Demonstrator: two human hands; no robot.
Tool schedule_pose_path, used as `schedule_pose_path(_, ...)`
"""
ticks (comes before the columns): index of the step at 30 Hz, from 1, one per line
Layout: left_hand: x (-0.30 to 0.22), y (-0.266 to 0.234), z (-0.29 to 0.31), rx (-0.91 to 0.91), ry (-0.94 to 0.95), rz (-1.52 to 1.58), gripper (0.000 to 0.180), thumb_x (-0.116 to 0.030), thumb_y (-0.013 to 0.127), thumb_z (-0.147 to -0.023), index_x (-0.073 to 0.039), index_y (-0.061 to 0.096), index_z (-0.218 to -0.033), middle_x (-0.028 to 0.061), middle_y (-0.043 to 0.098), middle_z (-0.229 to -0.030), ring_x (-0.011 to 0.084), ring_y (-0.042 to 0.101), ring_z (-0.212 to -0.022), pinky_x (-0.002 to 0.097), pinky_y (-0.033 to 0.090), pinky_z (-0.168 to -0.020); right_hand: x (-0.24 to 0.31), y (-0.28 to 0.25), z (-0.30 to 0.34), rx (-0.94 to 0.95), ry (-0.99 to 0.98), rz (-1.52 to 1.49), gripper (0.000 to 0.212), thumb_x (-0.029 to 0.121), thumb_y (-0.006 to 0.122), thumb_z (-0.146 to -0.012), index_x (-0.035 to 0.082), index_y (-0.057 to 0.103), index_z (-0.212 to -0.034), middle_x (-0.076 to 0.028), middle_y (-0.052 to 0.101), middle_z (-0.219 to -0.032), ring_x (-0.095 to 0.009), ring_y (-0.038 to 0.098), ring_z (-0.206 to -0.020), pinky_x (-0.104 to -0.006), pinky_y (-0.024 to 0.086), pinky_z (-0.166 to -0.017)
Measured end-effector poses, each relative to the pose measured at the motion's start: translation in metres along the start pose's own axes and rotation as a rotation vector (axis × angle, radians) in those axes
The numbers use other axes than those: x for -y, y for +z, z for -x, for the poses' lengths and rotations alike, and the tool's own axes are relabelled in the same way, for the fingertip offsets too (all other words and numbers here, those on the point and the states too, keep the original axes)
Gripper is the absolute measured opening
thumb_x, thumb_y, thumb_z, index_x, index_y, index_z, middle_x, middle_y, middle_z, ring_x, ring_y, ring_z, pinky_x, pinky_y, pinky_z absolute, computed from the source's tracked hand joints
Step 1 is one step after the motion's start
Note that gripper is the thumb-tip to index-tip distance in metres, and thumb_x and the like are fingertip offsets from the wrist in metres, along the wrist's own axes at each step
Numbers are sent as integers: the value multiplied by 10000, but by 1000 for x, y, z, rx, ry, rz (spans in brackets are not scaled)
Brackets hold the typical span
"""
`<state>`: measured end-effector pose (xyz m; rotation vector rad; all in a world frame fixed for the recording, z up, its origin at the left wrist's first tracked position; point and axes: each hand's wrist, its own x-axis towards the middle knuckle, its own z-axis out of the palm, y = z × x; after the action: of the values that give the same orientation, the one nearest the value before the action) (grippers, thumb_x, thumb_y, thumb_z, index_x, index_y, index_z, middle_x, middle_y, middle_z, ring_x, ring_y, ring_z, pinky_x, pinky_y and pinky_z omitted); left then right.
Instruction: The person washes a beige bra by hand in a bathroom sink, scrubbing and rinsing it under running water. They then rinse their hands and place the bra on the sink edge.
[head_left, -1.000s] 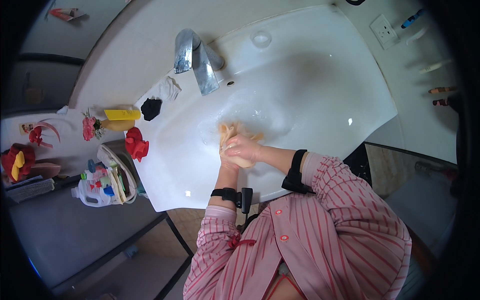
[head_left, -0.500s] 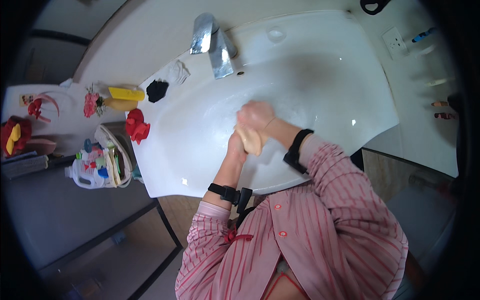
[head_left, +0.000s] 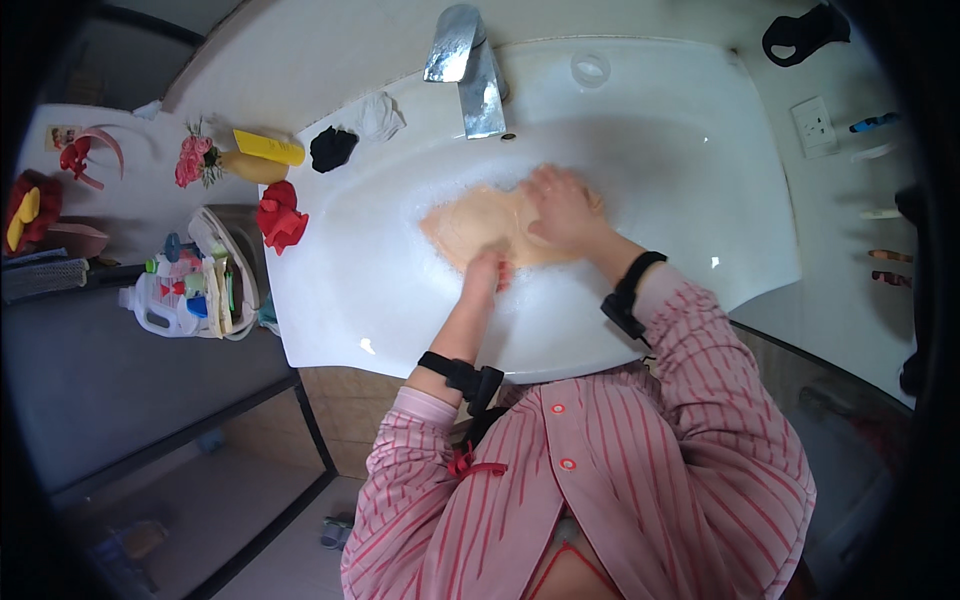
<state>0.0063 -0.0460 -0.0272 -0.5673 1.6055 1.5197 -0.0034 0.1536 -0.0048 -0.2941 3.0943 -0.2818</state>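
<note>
A wet beige cloth (head_left: pixel 470 222) lies spread out in the white sink (head_left: pixel 375 300), with small bubbles and water around its edges. My right hand (head_left: pixel 562 210) rests on the cloth's right part, fingers stretched apart. At the near edge of the cloth is my left hand (head_left: pixel 487 272), its fingers curled round the fabric and slightly blurred. Part of the cloth is hidden under both hands. Beyond them stands a chrome faucet (head_left: pixel 480 90) at the back rim.
On the left rim are a red cloth (head_left: pixel 282 216), a black cloth (head_left: pixel 333 149) and a white cloth (head_left: pixel 379 118). A yellow tube (head_left: pixel 268 147) lies behind them. A basket of bottles (head_left: pixel 215 285) stands further left. An outlet (head_left: pixel 815 127) is on the right wall.
The beige cloth was bunched between my two hands and is now spread in the sink. My hands have moved apart, the right one opening onto the cloth. The view has shifted slightly.
</note>
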Motion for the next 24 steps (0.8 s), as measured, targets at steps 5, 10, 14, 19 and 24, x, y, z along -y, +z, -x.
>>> schedule_pose_path(5,9,11,-6,-18,-255,99,319,-382,467,-858,-78,484,-954,49,496,-809,175,515,-601,313,500,-591,38,49,-12,394,-4,14,470,279,579,-739,63,471,-1142,-122,556,-1097,-303,467,-1101,-519,323,-933)
schedule_pose_path(10,17,10,-20,-103,-164,231,287,-356,489,-855,-91,498,-965,22,482,-770,161,520,-656,302,469,-567,32,38,-16,455,397,-346,391,258,554,-777,72,484,-1115,-117,583,-1056,-275,536,-1040,-521,399,-866)
schedule_pose_path(14,26,10,-36,-117,-120,444,218,-319,527,-841,-106,516,-886,10,500,-726,107,488,-633,266,393,-487,27,26,-8,580,310,-185,502,340,581,-760,61,459,-1158,-137,572,-1082,-273,555,-1014,-456,409,-870)
schedule_pose_path(19,32,8,-47,58,-131,475,152,-275,514,-855,-133,528,-801,-18,514,-673,89,481,-625,242,390,-530,12,42,-2,633,558,-452,498,352,569,-761,75,479,-1164,-131,562,-1115,-278,531,-1052,-398,410,-864)
schedule_pose_path(24,28,14,-45,68,47,464,136,-205,472,-863,-91,530,-816,7,550,-714,116,518,-665,264,431,-625,0,51,1,455,322,-1078,397,307,572,-757,48,537,-1057,-116,588,-982,-211,557,-896,-329,427,-766)
